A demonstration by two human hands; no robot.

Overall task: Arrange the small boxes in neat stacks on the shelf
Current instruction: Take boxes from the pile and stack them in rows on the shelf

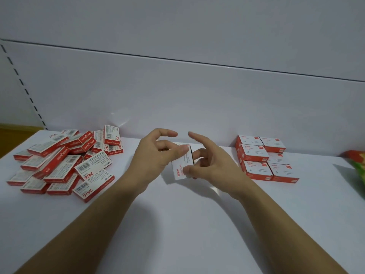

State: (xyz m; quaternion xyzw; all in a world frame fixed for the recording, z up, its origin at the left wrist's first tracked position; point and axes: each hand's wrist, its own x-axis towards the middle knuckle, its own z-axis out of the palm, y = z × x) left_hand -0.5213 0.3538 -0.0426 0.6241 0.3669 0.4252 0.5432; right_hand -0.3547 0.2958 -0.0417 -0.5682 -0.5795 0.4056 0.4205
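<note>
Fingers of the left hand [156,155] and right hand [209,161] are covering much of the small box [180,165] they are pinching, and its print is blurring past reading. The loose pile [63,163] is hiding its lower boxes. A green-and-red package [358,165] is running off the right edge.

Over a white shelf [177,230], a person's left hand [156,155] and right hand [211,163] are together pinching a small red-and-white box [180,166], holding it tilted above the surface. A loose heap of boxes [63,161] is lying at left, while neat stacks [264,159] are sitting at right.
</note>
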